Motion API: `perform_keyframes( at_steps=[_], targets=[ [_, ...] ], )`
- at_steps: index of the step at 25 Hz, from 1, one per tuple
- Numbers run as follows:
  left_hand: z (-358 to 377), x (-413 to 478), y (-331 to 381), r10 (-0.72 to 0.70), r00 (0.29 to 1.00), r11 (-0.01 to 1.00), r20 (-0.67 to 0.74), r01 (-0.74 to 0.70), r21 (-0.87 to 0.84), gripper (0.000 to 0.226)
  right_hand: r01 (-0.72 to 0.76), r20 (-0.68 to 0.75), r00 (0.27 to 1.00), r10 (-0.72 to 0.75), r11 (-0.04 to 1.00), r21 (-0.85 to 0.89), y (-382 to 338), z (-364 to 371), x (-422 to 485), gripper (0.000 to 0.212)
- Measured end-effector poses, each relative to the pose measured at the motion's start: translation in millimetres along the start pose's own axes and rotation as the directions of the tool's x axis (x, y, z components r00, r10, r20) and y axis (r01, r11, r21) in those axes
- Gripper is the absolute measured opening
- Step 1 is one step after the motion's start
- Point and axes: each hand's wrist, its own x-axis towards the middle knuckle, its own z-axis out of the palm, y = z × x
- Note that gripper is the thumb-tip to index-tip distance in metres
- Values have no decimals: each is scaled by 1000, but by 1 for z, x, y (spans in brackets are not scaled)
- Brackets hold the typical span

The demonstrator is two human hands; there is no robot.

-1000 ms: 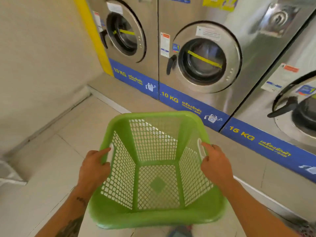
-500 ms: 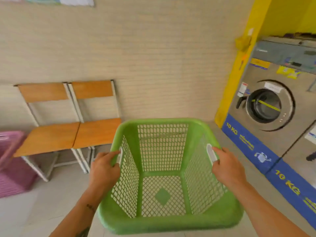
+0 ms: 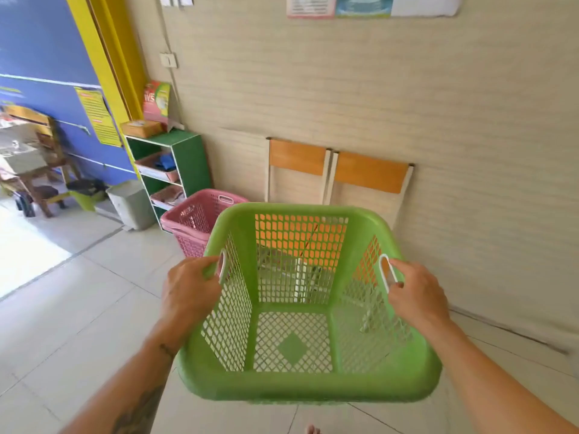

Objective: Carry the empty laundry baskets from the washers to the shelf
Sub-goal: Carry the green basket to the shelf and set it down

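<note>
I've just one head cam, looking fwd and down, close over the green basket (image 3: 308, 383); wall and chairs (image 3: 338, 170) beyond it.

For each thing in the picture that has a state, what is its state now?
green basket: empty, held up by both handles.
left hand: closed on the left handle.
right hand: closed on the right handle.
pink baskets: stacked on the floor beside the shelf.
green shelf: trays on its levels, boxes on top.
chairs: standing against the wall.
</note>
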Motion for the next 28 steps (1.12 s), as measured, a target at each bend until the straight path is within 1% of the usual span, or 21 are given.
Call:
perform_keyframes(
  at_steps=[5, 11, 14, 18, 21, 25, 28],
  targets=[
    [-16, 90, -40, -138, 984, 990, -109, 141, 17, 39, 106, 111, 987, -115, 991, 82, -85, 84, 105, 60],
    [-32, 192, -73, -250, 939, 967, -235, 252, -23, 38, 267, 152, 947, -283, 957, 117, -197, 140, 218, 58],
    [-40, 247, -103, -258, 922, 965, -290, 261, -27, 38, 321, 144, 930, -338, 938, 128, -257, 172, 261, 57],
    [-51, 342, -165, -256, 915, 966, -311, 254, -49, 37, 343, 129, 923, -362, 928, 146, -333, 218, 302, 56],
    [-60, 423, -203, -211, 934, 977, -290, 202, -63, 36, 345, 115, 926, -359, 930, 126, -386, 251, 334, 54],
    [-74, 532, -227, -91, 963, 996, -253, 84, -38, 36, 279, 95, 953, -289, 955, 105, -435, 288, 374, 52],
    [-64, 610, -236, 12, 973, 1000, -229, -16, -15, 34, 206, 95, 972, -217, 972, 112, -457, 315, 404, 53]
  ],
)
